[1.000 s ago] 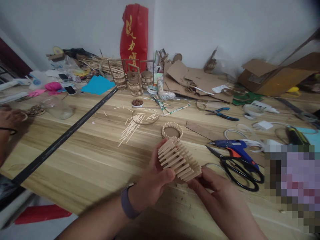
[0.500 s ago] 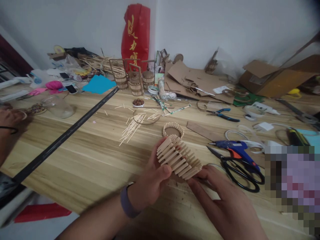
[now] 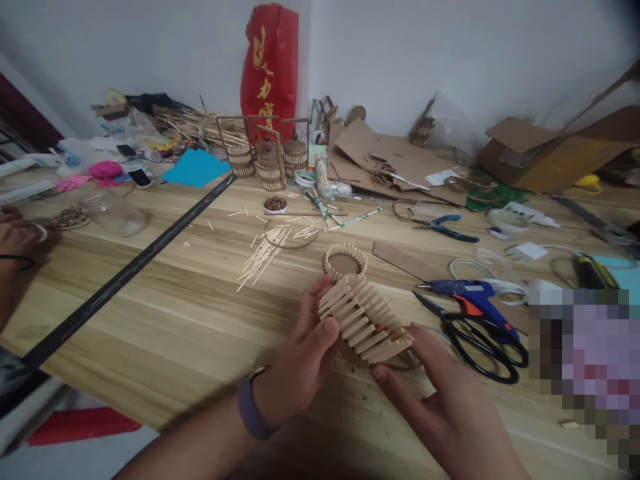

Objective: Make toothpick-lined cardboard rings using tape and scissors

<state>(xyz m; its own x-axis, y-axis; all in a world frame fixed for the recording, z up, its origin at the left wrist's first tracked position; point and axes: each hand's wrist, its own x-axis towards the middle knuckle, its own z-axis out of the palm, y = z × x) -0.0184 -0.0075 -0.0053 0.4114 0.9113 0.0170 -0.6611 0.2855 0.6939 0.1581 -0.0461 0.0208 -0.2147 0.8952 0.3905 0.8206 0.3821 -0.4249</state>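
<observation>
A small round basket of upright wooden sticks (image 3: 361,321) is tilted above the near part of the table. My left hand (image 3: 303,363) grips its left side, thumb on the outer sticks. My right hand (image 3: 445,390) has its thumb at the lower right edge and its fingers round the far right side. Part of a brown band or base shows under the sticks; the right fingertips are partly hidden. Just beyond the basket lies a ring of short wooden pegs (image 3: 367,257). Loose pale sticks (image 3: 263,259) are spread to the left of it, partly under a thin hoop (image 3: 299,247).
Black-handled scissors (image 3: 483,350) and a blue glue gun (image 3: 467,293) lie to the right, with blue-handled pliers (image 3: 453,231) behind. Finished little baskets (image 3: 271,170) stand at the back near a red bag (image 3: 270,67). Another person's hand (image 3: 20,237) is at the far left.
The basket has shifted slightly right and turned, showing more of its brown underside. My right thumb and fingers have spread a little further apart around its right edge.
</observation>
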